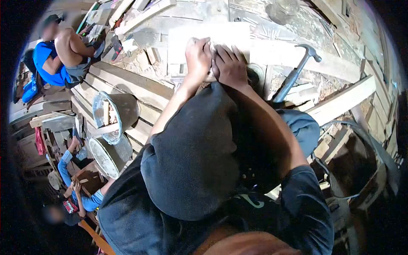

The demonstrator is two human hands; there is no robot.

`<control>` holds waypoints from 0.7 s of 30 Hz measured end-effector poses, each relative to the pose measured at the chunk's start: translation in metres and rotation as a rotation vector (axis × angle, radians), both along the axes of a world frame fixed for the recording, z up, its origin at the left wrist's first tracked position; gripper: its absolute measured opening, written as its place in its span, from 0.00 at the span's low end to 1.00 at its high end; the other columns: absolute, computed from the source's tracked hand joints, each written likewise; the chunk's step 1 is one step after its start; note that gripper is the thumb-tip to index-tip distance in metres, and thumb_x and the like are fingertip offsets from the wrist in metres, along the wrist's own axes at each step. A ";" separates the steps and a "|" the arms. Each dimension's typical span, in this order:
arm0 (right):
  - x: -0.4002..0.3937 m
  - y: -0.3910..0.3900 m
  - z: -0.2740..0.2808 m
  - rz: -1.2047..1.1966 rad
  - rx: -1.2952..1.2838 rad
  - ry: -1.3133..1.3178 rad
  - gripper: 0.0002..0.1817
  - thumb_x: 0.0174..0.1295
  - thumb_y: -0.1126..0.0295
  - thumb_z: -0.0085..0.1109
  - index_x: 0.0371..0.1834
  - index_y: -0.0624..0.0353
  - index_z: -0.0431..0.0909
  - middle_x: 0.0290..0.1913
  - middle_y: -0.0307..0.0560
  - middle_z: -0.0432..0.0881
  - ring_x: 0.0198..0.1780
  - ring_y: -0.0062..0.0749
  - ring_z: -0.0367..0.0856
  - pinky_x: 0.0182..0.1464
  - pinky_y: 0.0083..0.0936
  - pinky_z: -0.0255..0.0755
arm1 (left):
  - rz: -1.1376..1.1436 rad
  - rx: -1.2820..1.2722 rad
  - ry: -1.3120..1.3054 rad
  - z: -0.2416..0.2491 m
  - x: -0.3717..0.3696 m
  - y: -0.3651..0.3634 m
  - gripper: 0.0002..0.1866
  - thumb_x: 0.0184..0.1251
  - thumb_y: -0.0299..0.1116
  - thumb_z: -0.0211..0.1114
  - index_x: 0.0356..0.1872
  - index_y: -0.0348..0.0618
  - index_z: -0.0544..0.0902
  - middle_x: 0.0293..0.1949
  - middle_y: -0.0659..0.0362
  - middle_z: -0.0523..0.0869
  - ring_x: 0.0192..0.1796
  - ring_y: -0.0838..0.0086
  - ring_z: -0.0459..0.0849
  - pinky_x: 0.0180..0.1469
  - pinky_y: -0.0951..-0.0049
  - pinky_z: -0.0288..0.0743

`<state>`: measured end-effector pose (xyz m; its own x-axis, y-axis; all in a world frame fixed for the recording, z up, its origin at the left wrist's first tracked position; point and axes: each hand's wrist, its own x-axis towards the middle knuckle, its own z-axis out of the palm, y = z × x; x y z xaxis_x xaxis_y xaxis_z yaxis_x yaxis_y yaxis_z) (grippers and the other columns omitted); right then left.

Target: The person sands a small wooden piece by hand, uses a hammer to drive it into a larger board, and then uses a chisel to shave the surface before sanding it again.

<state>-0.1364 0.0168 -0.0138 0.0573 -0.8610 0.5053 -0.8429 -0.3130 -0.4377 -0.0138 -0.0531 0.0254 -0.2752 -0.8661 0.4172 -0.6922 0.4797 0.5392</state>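
My left hand (197, 57) and my right hand (229, 66) are side by side, touching each other, on the near edge of a pale wooden board (221, 32) that lies on the littered work floor. The left hand's fingers are curled down onto the board. The right hand's fingers lie over the same edge. What is under the palms is hidden. My knee in dark cloth (191, 161) rises between my forearms and blocks the view below the hands.
A hammer (297, 70) leans just right of my hands, with a long plank (340, 102) beside it. Stacked planks (127, 85) and two metal buckets (114, 114) (108, 155) lie to the left. Two other people (59, 51) (80, 182) sit at the far left.
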 end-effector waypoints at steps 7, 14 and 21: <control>0.003 -0.007 0.000 -0.043 -0.127 -0.004 0.12 0.61 0.64 0.57 0.42 0.59 0.84 0.54 0.49 0.84 0.62 0.42 0.79 0.70 0.45 0.63 | 0.069 0.274 0.051 -0.021 0.033 0.019 0.13 0.67 0.25 0.64 0.50 0.35 0.87 0.42 0.39 0.88 0.44 0.49 0.88 0.51 0.59 0.80; -0.005 -0.003 0.007 -0.041 -0.229 -0.077 0.16 0.57 0.64 0.57 0.44 0.62 0.84 0.52 0.53 0.85 0.58 0.45 0.82 0.66 0.49 0.68 | 0.046 0.168 -0.079 -0.022 0.011 -0.006 0.11 0.71 0.29 0.63 0.48 0.37 0.87 0.43 0.41 0.88 0.48 0.50 0.87 0.54 0.60 0.79; 0.003 -0.003 0.002 -0.081 -0.220 -0.065 0.17 0.56 0.64 0.58 0.46 0.62 0.84 0.55 0.55 0.83 0.61 0.46 0.80 0.69 0.51 0.66 | 0.047 0.055 -0.104 -0.023 0.011 -0.006 0.12 0.66 0.24 0.64 0.49 0.36 0.87 0.40 0.43 0.86 0.43 0.51 0.84 0.50 0.57 0.78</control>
